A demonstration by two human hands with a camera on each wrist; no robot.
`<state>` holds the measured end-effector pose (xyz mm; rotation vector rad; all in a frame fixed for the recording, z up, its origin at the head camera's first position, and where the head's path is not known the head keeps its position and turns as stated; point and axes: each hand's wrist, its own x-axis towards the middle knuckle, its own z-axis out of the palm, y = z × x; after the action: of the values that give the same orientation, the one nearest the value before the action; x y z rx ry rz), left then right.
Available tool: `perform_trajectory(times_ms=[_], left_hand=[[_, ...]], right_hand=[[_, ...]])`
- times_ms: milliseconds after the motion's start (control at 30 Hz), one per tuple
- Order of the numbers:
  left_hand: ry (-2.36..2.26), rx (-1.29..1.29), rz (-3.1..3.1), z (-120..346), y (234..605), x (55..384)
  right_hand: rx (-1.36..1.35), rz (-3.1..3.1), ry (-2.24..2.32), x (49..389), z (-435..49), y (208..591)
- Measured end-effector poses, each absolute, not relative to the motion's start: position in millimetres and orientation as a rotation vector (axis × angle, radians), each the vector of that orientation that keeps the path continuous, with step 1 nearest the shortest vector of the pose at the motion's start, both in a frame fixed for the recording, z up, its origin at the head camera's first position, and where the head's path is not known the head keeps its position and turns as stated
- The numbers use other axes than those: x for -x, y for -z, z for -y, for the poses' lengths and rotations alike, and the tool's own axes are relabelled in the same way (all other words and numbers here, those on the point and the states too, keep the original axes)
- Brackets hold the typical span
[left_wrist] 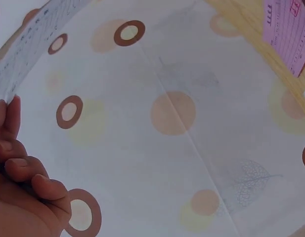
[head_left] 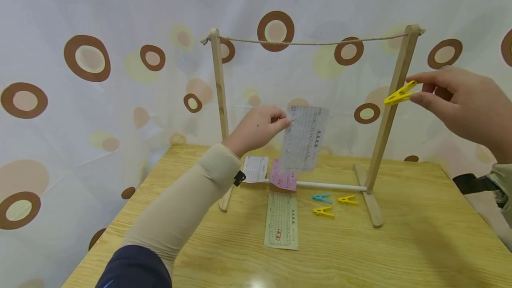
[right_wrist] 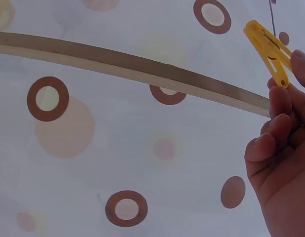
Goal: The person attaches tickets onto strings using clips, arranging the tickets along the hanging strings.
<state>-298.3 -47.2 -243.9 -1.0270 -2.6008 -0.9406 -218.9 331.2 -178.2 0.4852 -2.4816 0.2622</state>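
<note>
My left hand (head_left: 262, 129) pinches the left edge of a thin white printed slip (head_left: 302, 139), held up below the rope (head_left: 304, 43). In the left wrist view the same slip (left_wrist: 28, 47) runs off from my thumb and finger. Out to the right, my right hand (head_left: 466, 101) pinches a yellow clothespin (head_left: 401, 94) by its handle ends, in front of the right wooden post (head_left: 390, 114). The right wrist view shows this clothespin (right_wrist: 267, 47) between thumb and forefinger, its nose pointing away from the hand.
On the wooden table (head_left: 224, 252) lie a white slip (head_left: 255, 169), a pink slip (head_left: 283, 181) and a greenish slip (head_left: 282, 221). Beside them are a blue clothespin (head_left: 322, 198) and two yellow ones. A white bar (head_left: 332, 186) joins the stand's feet. Behind hangs a patterned curtain (head_left: 160, 8).
</note>
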Motion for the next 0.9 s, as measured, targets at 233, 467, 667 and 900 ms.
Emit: perform_trajectory(times_ms=[233,467,667,900], left_hand=[[0.931,1.043,2.559,24,226,305],[0.903,1.048,2.547,-3,208,313],[0.895,1.032,2.535,-25,203,318],[0.899,0.968,2.499,-44,195,322]], right_hand=[[-0.446,2.487,-0.163,223,-324,137],[-0.458,2.472,-0.164,235,-324,98],[-0.456,2.500,-0.092,249,-315,74],[-0.428,2.516,-0.081,259,-308,55]])
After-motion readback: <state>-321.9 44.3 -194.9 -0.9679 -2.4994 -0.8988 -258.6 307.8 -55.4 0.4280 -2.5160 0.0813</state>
